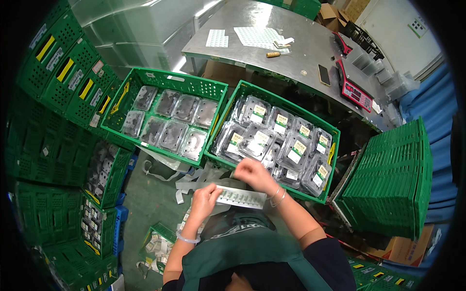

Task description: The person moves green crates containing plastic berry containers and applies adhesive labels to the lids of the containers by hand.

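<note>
My left hand (204,200) pinches one end of a white strip of green-printed stickers (242,197) in front of my apron. Just above the strip's right part is my right hand (253,174), its fingers curled and blurred; whether they hold a sticker cannot be told. Beyond it a green plastic crate (238,85) holds clear plastic clamshell boxes of dark contents, many with white, yellow and green labels, such as the clamshell box (257,141) near my right hand. To the left, a second green crate (140,72) holds clamshell boxes (174,135) with no labels in sight.
A steel table (240,18) bears sticker sheets (217,38), a wooden-handled tool (273,55), a phone (323,75) and red scales (356,95). Stacked green crates stand at the left and right (386,182). Backing strips (180,196) hang below the crates; a small floor crate (165,232) holds scraps.
</note>
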Action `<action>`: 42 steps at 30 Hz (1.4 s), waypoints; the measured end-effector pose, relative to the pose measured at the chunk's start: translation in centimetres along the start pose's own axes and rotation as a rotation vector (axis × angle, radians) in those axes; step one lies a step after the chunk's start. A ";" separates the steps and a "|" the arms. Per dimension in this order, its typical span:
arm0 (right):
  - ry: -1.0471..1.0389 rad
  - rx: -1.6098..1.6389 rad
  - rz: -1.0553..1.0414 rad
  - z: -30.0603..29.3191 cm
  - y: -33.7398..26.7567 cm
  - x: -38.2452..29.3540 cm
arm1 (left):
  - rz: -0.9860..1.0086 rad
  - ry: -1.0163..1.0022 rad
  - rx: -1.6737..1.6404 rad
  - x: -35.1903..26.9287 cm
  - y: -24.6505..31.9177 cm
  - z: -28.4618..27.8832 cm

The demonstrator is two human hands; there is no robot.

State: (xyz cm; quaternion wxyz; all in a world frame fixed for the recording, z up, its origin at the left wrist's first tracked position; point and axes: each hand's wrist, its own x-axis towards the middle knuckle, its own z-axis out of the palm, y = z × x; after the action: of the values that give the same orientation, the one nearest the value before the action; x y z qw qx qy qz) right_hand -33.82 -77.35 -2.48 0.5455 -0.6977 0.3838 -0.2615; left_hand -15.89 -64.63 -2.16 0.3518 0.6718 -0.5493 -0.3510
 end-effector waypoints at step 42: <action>0.944 -0.313 0.591 -30.1 29.6 -17.2 | -0.356 0.125 0.688 34.7 -5.3 10.2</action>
State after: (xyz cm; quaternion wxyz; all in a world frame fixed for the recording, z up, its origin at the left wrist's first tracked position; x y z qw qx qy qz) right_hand -74.64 -83.38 -21.96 0.2552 -0.4410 0.7982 -0.3213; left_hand -16.83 -98.87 -14.78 0.0726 0.8554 -0.4871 -0.1603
